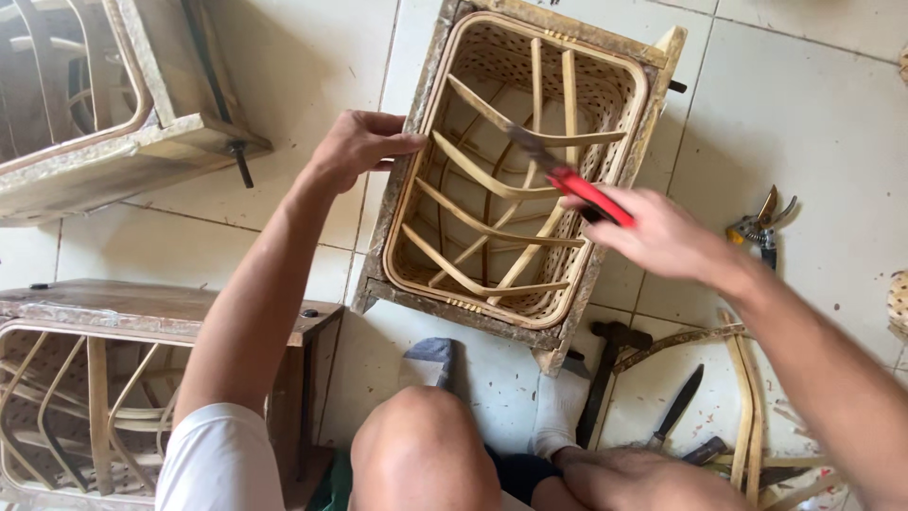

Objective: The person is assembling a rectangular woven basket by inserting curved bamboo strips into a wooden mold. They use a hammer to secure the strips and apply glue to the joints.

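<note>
L hand (pixel 357 144) grips wooden mould frame (pixel 409 168) to steady woven bamboo basket (pixel 511 170); R hand (pixel 653 232) closed on red-handled knife (pixel 567 176), blade angled onto ribs.

Bare forearms here, left hand (pixel 357 144) and right hand (pixel 662 237) without gloves, a white short sleeve (pixel 219 462), white sock (pixel 560 409), dark shorts (pixel 518 473).

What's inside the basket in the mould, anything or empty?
Empty: the basket shows only its woven sides and bamboo ribs; the red-handled tool hangs above it.
</note>
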